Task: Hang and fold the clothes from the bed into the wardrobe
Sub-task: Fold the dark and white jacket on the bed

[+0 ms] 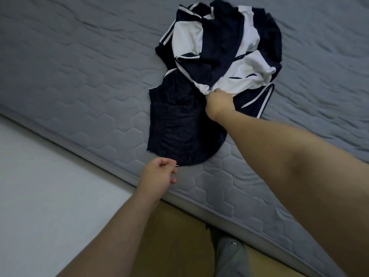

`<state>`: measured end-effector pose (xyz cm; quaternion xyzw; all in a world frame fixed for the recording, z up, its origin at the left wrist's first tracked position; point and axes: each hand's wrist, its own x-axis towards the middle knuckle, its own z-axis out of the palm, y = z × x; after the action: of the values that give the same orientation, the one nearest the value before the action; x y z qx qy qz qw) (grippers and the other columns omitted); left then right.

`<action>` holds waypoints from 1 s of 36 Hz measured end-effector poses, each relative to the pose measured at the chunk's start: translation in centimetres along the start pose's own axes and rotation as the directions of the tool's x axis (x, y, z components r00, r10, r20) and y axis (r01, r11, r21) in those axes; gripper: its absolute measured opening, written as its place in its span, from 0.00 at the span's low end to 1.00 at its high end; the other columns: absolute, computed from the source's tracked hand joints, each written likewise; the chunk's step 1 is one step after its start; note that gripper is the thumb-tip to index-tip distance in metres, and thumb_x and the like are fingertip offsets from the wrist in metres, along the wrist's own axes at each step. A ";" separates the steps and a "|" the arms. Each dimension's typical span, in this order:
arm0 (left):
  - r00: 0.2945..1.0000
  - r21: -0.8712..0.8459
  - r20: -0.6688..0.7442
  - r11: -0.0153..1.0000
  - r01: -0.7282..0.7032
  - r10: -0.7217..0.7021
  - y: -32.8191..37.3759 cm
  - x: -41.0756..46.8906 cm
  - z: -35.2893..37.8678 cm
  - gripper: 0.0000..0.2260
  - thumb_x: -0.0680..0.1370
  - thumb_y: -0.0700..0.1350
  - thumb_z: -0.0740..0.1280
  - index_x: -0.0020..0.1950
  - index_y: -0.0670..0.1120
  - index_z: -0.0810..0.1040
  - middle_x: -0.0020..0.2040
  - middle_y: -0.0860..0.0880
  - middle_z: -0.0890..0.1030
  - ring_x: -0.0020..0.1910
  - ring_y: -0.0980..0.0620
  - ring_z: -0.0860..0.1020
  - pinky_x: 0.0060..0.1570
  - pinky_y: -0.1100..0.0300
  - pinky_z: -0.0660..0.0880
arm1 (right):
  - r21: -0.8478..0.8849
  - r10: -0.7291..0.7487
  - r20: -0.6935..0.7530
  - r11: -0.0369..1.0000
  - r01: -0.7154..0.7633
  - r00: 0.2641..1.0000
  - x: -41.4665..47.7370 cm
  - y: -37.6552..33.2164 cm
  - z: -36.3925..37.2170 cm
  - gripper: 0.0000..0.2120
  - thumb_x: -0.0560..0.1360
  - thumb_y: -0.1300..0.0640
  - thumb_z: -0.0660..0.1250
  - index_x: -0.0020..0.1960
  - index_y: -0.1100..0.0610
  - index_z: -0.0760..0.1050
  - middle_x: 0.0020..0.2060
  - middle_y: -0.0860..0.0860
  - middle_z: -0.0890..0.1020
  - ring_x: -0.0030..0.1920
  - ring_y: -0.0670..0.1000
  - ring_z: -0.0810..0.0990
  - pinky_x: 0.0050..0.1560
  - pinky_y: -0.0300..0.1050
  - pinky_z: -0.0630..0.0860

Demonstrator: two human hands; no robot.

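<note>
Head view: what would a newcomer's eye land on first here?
A crumpled pile of navy and white clothes lies on the grey quilted bed, upper centre. The right hand grips the pile at its near edge, while the left hand appears to pinch the near hem of a navy garment spread flat below the pile.

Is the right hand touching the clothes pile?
Touching: the head view shows the right hand gripping white fabric at the near edge of the clothes pile.
</note>
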<state>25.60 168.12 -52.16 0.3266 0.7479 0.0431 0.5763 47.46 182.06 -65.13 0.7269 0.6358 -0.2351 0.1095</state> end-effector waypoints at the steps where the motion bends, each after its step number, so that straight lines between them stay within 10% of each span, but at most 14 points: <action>1: 1.000 0.001 0.005 1.000 -0.003 0.003 0.4 -0.5 -0.2 0.05 0.82 0.46 0.65 0.50 0.48 0.79 0.44 0.50 0.83 0.35 0.53 0.79 0.35 0.60 0.71 | 0.065 0.020 -0.044 0.998 -0.017 0.999 -0.6 0.0 -0.8 0.16 0.79 0.57 0.60 0.64 0.61 0.73 0.60 0.59 0.75 0.60 0.60 0.74 0.60 0.54 0.70; 6: 0.999 -0.008 0.025 1.000 -0.028 0.028 2.8 -4.0 -1.0 0.05 0.82 0.45 0.64 0.51 0.48 0.80 0.43 0.50 0.83 0.34 0.53 0.79 0.37 0.59 0.72 | 0.423 0.152 -0.102 0.901 -0.095 0.983 -4.4 0.1 -5.5 0.13 0.81 0.53 0.61 0.59 0.61 0.74 0.56 0.59 0.78 0.57 0.61 0.77 0.55 0.52 0.73; 21: 0.985 -0.005 0.030 0.986 -0.169 0.169 8.1 -19.7 -4.3 0.05 0.82 0.46 0.64 0.50 0.47 0.78 0.43 0.49 0.81 0.31 0.55 0.77 0.31 0.62 0.71 | 0.766 0.384 0.422 0.334 -0.549 0.822 -22.5 0.9 -18.5 0.18 0.80 0.61 0.61 0.69 0.64 0.70 0.55 0.57 0.76 0.56 0.56 0.76 0.51 0.47 0.73; 27: 0.967 0.070 0.082 0.966 -0.247 0.241 8.4 -24.6 -5.2 0.05 0.82 0.45 0.64 0.53 0.45 0.78 0.45 0.47 0.82 0.30 0.55 0.77 0.31 0.62 0.70 | 0.810 0.351 0.329 0.373 -0.453 0.877 -31.7 0.1 -24.0 0.13 0.79 0.60 0.66 0.62 0.65 0.73 0.58 0.58 0.77 0.60 0.58 0.77 0.54 0.50 0.76; 30: 0.967 0.137 0.108 0.960 -0.245 0.232 8.1 -25.9 -5.2 0.03 0.81 0.43 0.65 0.52 0.45 0.76 0.48 0.45 0.82 0.34 0.52 0.78 0.33 0.60 0.72 | 0.822 0.358 0.207 0.442 -0.360 0.911 -35.9 -0.5 -27.1 0.05 0.78 0.58 0.66 0.48 0.60 0.75 0.43 0.53 0.77 0.41 0.52 0.76 0.38 0.43 0.68; 36: 0.938 0.190 0.263 0.941 -0.280 0.226 7.7 -27.5 -3.7 0.24 0.78 0.61 0.67 0.66 0.45 0.73 0.56 0.48 0.80 0.49 0.49 0.82 0.42 0.55 0.80 | 0.861 0.332 -0.006 0.481 -0.164 0.943 -43.5 -0.8 -31.8 0.13 0.75 0.54 0.65 0.43 0.65 0.76 0.36 0.54 0.72 0.37 0.52 0.71 0.38 0.44 0.66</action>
<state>29.11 160.50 -24.55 0.4866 0.6249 -0.0069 0.6105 49.59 158.75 -16.58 0.7884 0.3337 -0.4332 -0.2818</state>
